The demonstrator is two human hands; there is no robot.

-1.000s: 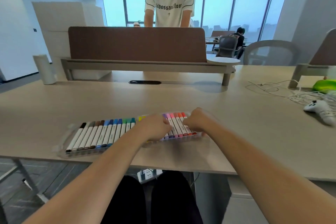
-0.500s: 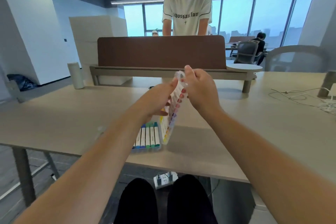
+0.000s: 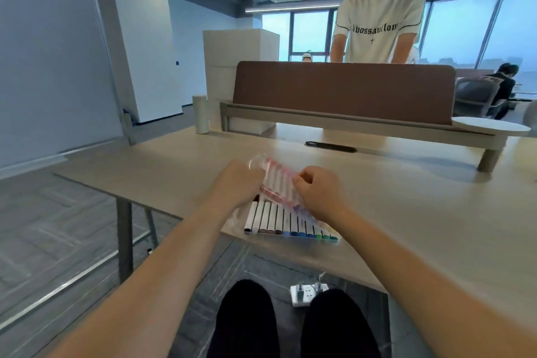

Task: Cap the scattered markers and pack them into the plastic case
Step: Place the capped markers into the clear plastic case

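Both forearms reach forward over the near edge of the table (image 3: 406, 212). The left hand (image 3: 235, 183) and right hand (image 3: 318, 196), fingers curled, grip opposite sides of the raised, tilted half of the plastic case (image 3: 276, 179). Between the hands, this half carries pink and red markers (image 3: 271, 173). The other half lies flat at the table's near edge, holding a row from black to green.
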